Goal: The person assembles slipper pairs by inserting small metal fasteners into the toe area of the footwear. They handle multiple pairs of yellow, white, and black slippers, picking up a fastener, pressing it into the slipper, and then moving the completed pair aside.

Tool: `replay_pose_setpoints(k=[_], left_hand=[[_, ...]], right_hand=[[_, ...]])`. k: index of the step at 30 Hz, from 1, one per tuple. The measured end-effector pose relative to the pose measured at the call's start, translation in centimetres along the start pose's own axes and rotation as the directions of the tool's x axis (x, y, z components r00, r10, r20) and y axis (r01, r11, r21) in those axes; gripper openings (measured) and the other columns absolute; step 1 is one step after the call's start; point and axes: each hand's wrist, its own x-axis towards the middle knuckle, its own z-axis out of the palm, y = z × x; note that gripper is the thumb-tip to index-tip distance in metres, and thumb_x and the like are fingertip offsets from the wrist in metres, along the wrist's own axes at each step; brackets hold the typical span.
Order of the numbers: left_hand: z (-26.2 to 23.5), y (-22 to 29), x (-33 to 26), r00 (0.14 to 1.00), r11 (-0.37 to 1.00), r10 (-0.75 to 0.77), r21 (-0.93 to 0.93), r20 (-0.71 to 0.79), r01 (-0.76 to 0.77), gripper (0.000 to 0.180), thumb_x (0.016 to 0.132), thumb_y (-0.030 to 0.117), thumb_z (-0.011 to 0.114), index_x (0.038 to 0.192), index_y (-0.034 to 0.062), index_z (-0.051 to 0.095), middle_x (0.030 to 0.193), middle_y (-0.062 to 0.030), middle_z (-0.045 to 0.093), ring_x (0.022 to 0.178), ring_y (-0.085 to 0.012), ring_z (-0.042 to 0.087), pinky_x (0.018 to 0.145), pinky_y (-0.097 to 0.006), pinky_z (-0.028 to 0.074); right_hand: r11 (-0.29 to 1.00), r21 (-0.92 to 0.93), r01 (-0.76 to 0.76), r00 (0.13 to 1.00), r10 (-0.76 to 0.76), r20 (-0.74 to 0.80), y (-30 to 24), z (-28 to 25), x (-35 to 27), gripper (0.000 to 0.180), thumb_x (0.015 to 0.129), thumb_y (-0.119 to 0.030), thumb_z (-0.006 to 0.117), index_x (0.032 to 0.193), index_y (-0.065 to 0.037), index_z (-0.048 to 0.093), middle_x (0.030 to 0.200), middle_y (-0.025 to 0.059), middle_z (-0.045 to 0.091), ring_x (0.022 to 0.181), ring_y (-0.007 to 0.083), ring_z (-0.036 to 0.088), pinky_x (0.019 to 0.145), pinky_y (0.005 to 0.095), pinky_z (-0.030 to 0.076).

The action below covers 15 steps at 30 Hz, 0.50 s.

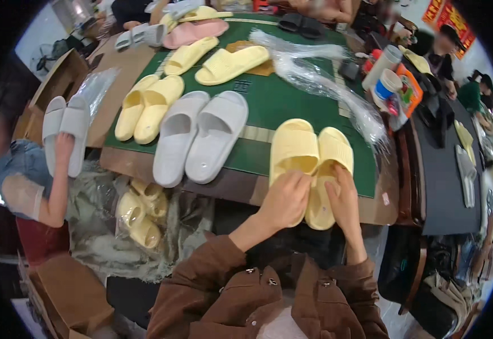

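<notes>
A pair of pale yellow slide slippers lies side by side at the near right edge of the table, toes pointing away. My left hand (285, 198) is closed at the strap opening of the left yellow slipper (294, 138), covering much of its heel. At the right yellow slipper (320, 206), my right hand (344, 195) has its fingers curled over the strap's edge and into the opening. The fingertips of both hands are partly hidden. To the left lie a pair of grey slippers (218, 135) and another yellow pair (150, 110).
More yellow slippers (232, 65) and clear plastic bags (308, 62) cover the far part of the green tabletop (258, 107). At left, a co-worker's hand (64, 147) holds grey slippers (77, 127). A sack (96, 226) with bagged slippers sits below. Cups (386, 85) stand at right.
</notes>
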Motion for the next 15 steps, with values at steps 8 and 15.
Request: replay_pose_setpoints(k=[8, 15], left_hand=[[1.3, -0.1, -0.6, 0.999, 0.973, -0.041, 0.227, 0.03, 0.033, 0.054, 0.087, 0.016, 0.06, 0.129, -0.0122, 0.041, 0.126, -0.0282, 0.047, 0.117, -0.0412, 0.049, 0.101, -0.046, 0.04], [1.8, -1.9, 1.5, 0.976, 0.983, -0.141, 0.145, 0.168, 0.117, 0.083, 0.08, 0.049, 0.068, 0.128, -0.0117, 0.041, 0.12, -0.0277, 0.048, 0.115, -0.0389, 0.05, 0.098, -0.047, 0.042]], right_hand=[[0.977, -0.209, -0.031, 0.984, 0.067, 0.164, 1.0, 1.5, 2.0, 0.028, 0.09, -0.006, 0.05, 0.113, 0.01, 0.047, 0.11, 0.0307, 0.052, 0.1, 0.0477, 0.05, 0.088, 0.0505, 0.04], [0.983, 0.005, -0.182, 0.976, 0.18, 0.123, 0.5, 2.2, 4.4, 0.019, 0.089, -0.008, 0.046, 0.09, 0.009, 0.056, 0.085, 0.0274, 0.059, 0.082, 0.0441, 0.057, 0.075, 0.0486, 0.044]])
